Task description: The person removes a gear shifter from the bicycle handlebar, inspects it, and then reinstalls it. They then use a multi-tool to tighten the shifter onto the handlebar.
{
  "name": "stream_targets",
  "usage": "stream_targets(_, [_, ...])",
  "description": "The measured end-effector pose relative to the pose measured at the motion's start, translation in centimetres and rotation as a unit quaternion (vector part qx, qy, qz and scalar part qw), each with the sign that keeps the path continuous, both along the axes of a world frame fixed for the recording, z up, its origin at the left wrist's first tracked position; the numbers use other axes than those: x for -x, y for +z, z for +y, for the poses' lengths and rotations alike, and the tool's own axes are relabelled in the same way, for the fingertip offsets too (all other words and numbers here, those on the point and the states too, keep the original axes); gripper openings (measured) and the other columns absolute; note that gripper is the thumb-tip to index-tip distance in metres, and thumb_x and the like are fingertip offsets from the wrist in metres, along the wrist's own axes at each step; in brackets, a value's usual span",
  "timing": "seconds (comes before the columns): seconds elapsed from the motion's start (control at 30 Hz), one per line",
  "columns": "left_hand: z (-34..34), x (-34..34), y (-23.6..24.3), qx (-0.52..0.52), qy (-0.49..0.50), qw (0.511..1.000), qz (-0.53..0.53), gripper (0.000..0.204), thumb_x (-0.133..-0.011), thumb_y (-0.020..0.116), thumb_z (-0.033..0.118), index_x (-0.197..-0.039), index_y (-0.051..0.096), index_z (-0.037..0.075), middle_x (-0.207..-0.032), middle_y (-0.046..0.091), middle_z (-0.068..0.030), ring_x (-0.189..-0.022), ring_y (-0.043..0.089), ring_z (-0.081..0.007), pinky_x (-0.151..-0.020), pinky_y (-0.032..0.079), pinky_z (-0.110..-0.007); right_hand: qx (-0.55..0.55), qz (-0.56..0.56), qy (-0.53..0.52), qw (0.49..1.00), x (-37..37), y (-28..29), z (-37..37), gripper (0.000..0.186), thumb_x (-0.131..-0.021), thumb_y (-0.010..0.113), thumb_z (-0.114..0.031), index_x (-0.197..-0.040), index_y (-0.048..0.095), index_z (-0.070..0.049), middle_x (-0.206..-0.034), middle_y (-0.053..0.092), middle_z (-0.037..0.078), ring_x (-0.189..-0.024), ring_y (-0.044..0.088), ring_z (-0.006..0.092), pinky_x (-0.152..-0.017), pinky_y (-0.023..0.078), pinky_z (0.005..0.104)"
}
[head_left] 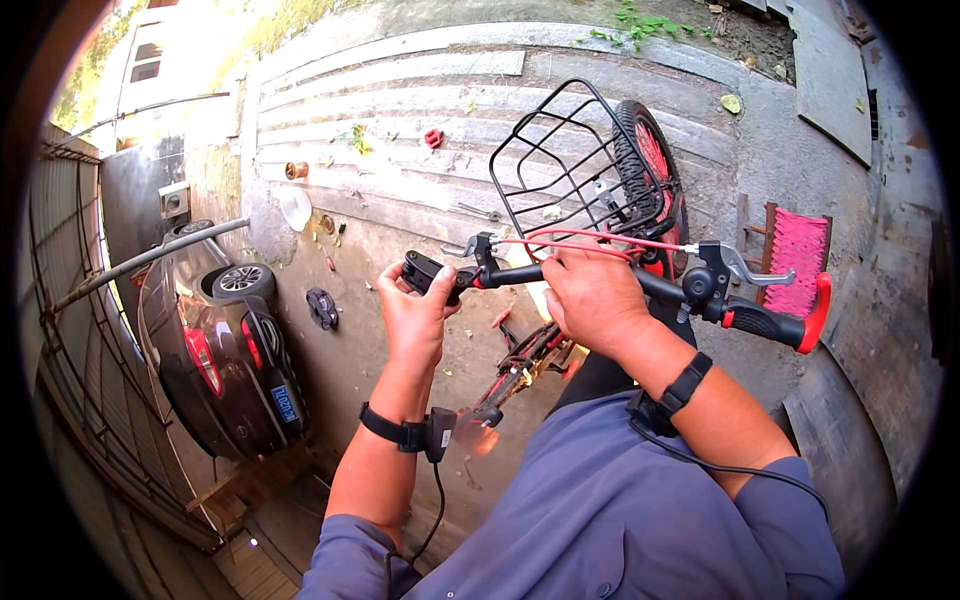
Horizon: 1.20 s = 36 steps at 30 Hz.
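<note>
My left hand [417,312] pinches the black handlebar grip [428,270] at the left end of a bicycle's handlebar [522,275], with the thumb on its near side. Beside that grip sits a small brake lever [462,246]. Fingers of my right hand [597,298] are curled round the middle of the bar, partly hidden under the hand. Red brake cables [575,233] arch just beyond it. At the right end are a silver brake lever [755,272], a round black bell [699,287] and a black grip with a red end [768,321].
A black wire basket [517,131] and the front wheel [634,125] are ahead. A pink woven seat [797,265] lies at right, a parked dark car [225,375] at left. On the ground lie a metal tool [480,212], a red ring [433,138] and a black object [322,309].
</note>
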<state>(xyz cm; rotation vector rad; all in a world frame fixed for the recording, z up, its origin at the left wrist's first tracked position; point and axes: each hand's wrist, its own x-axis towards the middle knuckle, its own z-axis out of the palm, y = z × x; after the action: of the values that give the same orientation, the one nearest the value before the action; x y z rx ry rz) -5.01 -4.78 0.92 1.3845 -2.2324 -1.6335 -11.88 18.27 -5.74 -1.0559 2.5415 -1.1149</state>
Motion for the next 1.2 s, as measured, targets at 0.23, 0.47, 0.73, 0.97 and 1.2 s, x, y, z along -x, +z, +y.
stream_targets(0.23, [-1.8,0.9,-0.3,0.093,-0.180,0.979,-0.001,0.072,-0.085,0.084,0.008,-0.137,0.034,-0.001,-0.117,0.056,-0.0137,-0.094,0.063,-0.0166,-0.077,0.056,-0.029,-0.015,-0.005,0.010,1.000,0.0,0.2,0.0,0.020,-0.081,0.072,-0.019,-0.093,0.064,-0.006,-0.096,0.063,0.010,-0.099,0.062,0.0292,-0.083,0.052,0.0424])
stream_targets(0.47, [0.2,2.4,3.2,0.317,-0.515,0.797,0.009,0.070,-0.076,0.080,-0.002,-0.136,0.045,0.005,-0.127,0.057,-0.0192,-0.105,0.065,-0.0374,-0.089,0.054,-0.040,-0.010,-0.018,0.012,1.000,0.0,0.4,0.1,0.020,-0.081,0.072,-0.019,-0.094,0.064,-0.007,-0.095,0.063,0.009,-0.093,0.064,0.0292,-0.079,0.053,0.0423])
stream_targets(0.73, [1.1,1.0,1.5,0.298,-0.376,0.877,-0.008,0.073,-0.077,0.079,-0.002,-0.143,0.048,0.003,-0.116,0.062,-0.0166,-0.103,0.064,-0.0321,-0.094,0.052,-0.038,-0.023,-0.014,0.008,1.000,0.0,0.3,0.1,0.020,-0.082,0.071,-0.020,-0.096,0.065,-0.007,-0.095,0.064,0.009,-0.093,0.065,0.0291,-0.079,0.053,0.0423])
stream_targets(0.97, [1.0,0.9,2.4,0.366,-0.584,0.723,0.046,0.062,-0.074,0.068,-0.011,-0.133,0.059,0.007,-0.123,0.060,-0.0183,-0.114,0.060,-0.0386,-0.095,0.052,-0.042,-0.020,-0.017,0.011,1.000,0.0,0.3,0.0,0.019,-0.082,0.071,-0.019,-0.095,0.066,-0.007,-0.095,0.064,0.009,-0.091,0.065,0.0293,-0.078,0.054,0.0426])
stream_targets(1.2, [3.6,-0.6,1.9,0.344,-0.428,0.836,0.006,0.058,-0.071,0.066,-0.014,-0.124,0.063,0.010,-0.121,0.057,-0.0165,-0.112,0.059,-0.0381,-0.093,0.052,-0.044,-0.020,-0.016,0.007,1.000,0.1,-0.1,-0.1,0.019,-0.081,0.073,-0.020,-0.094,0.066,-0.007,-0.092,0.064,0.008,-0.086,0.066,0.0289,-0.076,0.054,0.0426])
